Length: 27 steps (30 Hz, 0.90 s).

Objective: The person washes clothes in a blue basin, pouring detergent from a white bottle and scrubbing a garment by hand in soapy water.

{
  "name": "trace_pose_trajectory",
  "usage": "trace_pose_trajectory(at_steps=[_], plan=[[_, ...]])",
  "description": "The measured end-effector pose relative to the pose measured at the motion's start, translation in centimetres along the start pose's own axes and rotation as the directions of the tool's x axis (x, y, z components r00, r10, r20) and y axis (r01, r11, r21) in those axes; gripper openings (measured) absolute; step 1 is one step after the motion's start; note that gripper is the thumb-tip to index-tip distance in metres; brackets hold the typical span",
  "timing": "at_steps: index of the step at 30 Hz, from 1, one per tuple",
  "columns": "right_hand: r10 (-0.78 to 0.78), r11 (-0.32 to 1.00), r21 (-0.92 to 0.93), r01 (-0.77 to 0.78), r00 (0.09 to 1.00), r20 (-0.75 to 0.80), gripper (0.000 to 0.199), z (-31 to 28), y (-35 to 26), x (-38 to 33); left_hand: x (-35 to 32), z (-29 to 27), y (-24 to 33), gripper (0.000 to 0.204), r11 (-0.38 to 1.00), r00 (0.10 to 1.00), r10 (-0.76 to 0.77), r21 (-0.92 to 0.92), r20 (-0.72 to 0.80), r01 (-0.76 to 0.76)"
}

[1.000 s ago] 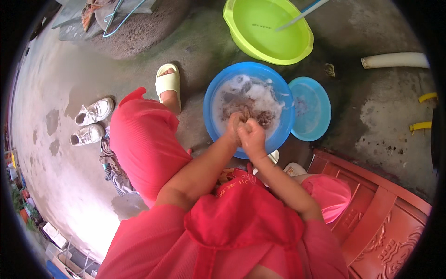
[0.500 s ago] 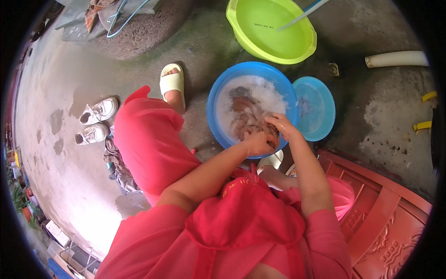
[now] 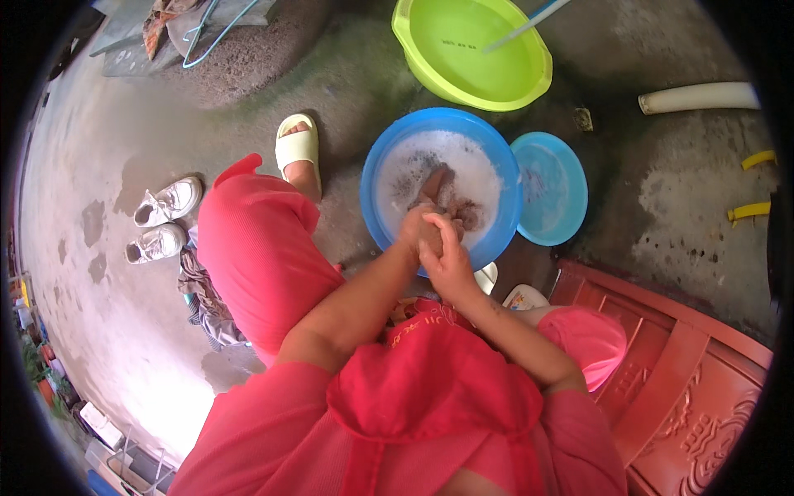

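Observation:
A blue basin [image 3: 506, 157] holds white suds and a wet brown cloth [image 3: 442, 188], which lies partly in the foamy water. My left hand [image 3: 418, 233] and my right hand [image 3: 451, 255] are pressed together over the basin's near side. Both are closed around a bunched part of the cloth, with the right fingers lapping over the left hand. What lies between the palms is mostly hidden.
A pale blue basin [image 3: 571, 194] stands right of the blue one. Beyond is a yellow-green basin [image 3: 533, 91] of water with a hose [image 3: 529, 23] in it. White sneakers [image 3: 169, 202] and crumpled clothes [image 3: 211, 302] lie left. A red carved panel [image 3: 662, 355] is at right.
My hands have drawn together and toward me, from kneading the cloth in the suds to clasping it at the near side. Less cloth shows above the foam.

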State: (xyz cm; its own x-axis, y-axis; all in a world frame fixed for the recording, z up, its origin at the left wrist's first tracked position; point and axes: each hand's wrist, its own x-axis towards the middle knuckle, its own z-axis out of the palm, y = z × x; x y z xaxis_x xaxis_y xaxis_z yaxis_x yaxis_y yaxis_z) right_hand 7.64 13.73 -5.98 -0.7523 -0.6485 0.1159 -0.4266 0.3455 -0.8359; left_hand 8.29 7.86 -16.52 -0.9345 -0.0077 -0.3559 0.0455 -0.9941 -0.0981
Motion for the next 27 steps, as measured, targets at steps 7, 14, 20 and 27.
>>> trace_pose_trajectory(at_steps=[7, 14, 20, 27], plan=[[0.344, 0.917, -0.223, -0.33, 0.939, 0.024, 0.031, -0.3, 7.3, 3.9, 1.3, -3.9, 1.1, 0.025, 0.982, 0.979, -0.11, 0.13, -0.171, 0.134], [0.396, 0.867, -0.303, -0.397, 0.916, -0.066, 0.04, 0.6, 8.7, 3.1, -0.4, 4.2, 0.5, 0.027, 0.975, 0.843, 0.013, 0.194, -0.538, 0.108], [0.648, 0.535, 0.284, -0.796, 0.602, 0.466, 0.039, -5.7, 16.9, 4.6, -0.3, 4.5, -3.0, 0.004, 0.14, 0.946, 0.321, 0.984, 0.057, -0.107], [0.668, 0.516, 0.056, -0.855, 0.442, 0.599, 0.058, -5.3, 16.0, 2.9, -1.3, 4.4, -4.0, 0.008, -0.211, 0.981, 0.092, 0.966, 0.17, -0.148]])
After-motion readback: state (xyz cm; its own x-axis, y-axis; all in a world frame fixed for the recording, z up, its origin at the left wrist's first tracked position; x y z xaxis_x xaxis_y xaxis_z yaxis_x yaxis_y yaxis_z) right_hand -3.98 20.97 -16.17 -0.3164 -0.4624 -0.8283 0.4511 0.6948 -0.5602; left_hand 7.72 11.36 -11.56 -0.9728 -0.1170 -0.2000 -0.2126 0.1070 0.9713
